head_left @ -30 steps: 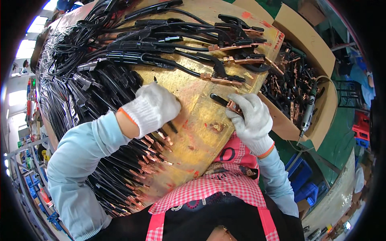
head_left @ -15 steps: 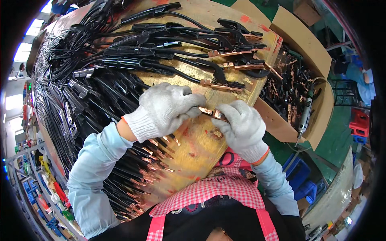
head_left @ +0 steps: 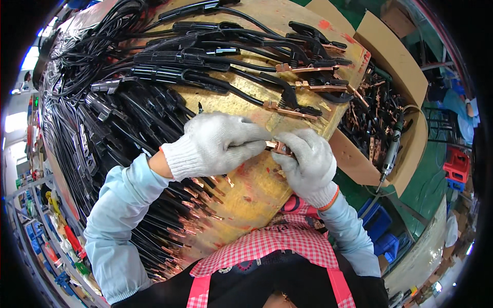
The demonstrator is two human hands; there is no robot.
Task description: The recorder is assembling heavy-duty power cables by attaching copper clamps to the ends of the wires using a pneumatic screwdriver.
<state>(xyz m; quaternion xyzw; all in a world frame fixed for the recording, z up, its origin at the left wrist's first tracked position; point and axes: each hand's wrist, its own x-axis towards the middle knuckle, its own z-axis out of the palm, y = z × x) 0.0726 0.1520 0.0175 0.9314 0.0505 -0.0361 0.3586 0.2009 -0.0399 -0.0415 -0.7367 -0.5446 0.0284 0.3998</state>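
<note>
"As both light-blue fabric sleeves point(head_left: 115, 215) angle inward, what's held?"

"Fingers bunched, the white-gloved left hand point(head_left: 218, 142) pinches a shiny copper-coloured strip point(head_left: 270, 145); the white-gloved right hand point(head_left: 307, 160) grips a small copper-brown metal block point(head_left: 282, 148) just beside it, above the yellow, red-stained counter point(head_left: 259, 187)."

My white-knit-gloved left hand point(head_left: 218, 143) moved from left of centre to mid-frame, its shiny copper tip point(head_left: 269, 146) now at the small copper-coloured metal fitting point(head_left: 281, 148) in my white-knit-gloved right hand point(head_left: 306, 161).
</note>
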